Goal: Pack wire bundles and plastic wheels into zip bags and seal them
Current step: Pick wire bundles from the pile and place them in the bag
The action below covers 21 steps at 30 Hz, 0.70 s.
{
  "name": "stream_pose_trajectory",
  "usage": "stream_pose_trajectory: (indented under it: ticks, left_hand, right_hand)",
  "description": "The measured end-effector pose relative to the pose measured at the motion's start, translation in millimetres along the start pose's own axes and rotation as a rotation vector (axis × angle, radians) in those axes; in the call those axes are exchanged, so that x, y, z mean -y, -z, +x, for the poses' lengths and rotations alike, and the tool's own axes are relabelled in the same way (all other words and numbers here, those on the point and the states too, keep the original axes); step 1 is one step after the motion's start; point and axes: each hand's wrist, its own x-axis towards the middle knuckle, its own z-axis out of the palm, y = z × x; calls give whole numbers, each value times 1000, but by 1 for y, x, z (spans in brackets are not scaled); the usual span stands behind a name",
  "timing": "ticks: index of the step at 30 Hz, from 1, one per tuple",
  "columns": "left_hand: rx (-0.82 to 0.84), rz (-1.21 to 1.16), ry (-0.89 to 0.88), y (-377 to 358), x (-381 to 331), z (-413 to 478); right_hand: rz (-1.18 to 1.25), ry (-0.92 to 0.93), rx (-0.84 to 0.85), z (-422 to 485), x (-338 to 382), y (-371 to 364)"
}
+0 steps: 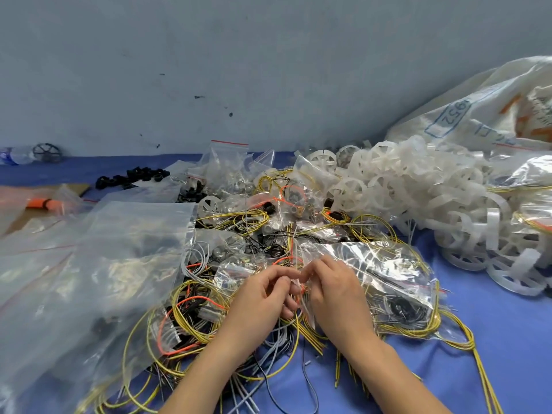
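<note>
My left hand [263, 297] and my right hand [331, 291] meet at the middle of the table, fingertips almost touching. Both pinch the red-striped top edge of a small clear zip bag [301, 289] that hangs between them, seen edge-on; what it holds I cannot tell. Under and around my hands lie loose yellow, orange, grey and black wire bundles [194, 312]. A heap of white plastic wheels [418, 189] fills the right side. Several filled zip bags [373, 264] lie just beyond my right hand.
Large clear plastic bags [98, 258] cover the left of the blue table [493, 339]. A white woven sack [493, 109] leans at the far right. Small black parts [134, 177], an orange tool [38, 203] and a dark wheel [47, 152] lie at the back left by the wall.
</note>
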Motion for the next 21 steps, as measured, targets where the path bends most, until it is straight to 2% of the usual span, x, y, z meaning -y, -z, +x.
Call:
stream_pose_trajectory:
  ticks: [8, 13, 21]
  left_hand:
    - [0, -26, 10, -1, 1, 1]
    - [5, -27, 4, -1, 3, 1]
    - [4, -25, -6, 0, 6, 2]
  right_hand:
    - [-97, 60, 35, 0, 1, 1]
    - [2, -2, -28, -1, 2, 3]
    - [-52, -16, -5, 1, 1, 2]
